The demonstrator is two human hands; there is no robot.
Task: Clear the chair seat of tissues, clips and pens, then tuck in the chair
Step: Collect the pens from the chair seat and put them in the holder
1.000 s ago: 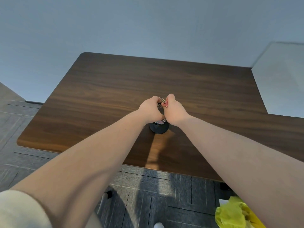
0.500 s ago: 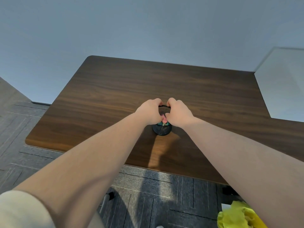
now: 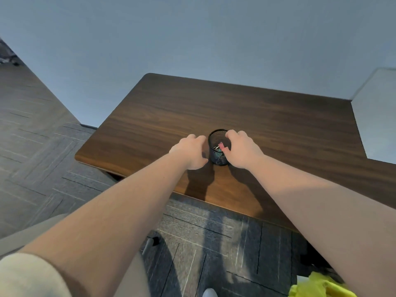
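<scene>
A black mesh cup [image 3: 216, 157] stands on the brown wooden desk [image 3: 267, 116], near its front edge. Inside it lies a pink binder clip [image 3: 221, 145] on top of other clips. My left hand [image 3: 189, 152] hangs just left of the cup with its fingers loosely curled and nothing in them. My right hand [image 3: 242, 150] is at the cup's right side, its fingers resting over the rim. The pink clip sits close to that thumb, and I see no grip on it. The chair seat is out of view.
Dark grey carpet tiles lie below the desk's front edge. A yellow object [image 3: 317, 287] shows at the bottom right. A metal chair leg with a castor [image 3: 151, 243] stands on the floor between my arms. A white panel [image 3: 377, 116] adjoins the desk on the right.
Both hands held the pink clip above the cup, lowered it in, then drew apart to the cup's sides. My view has shifted left.
</scene>
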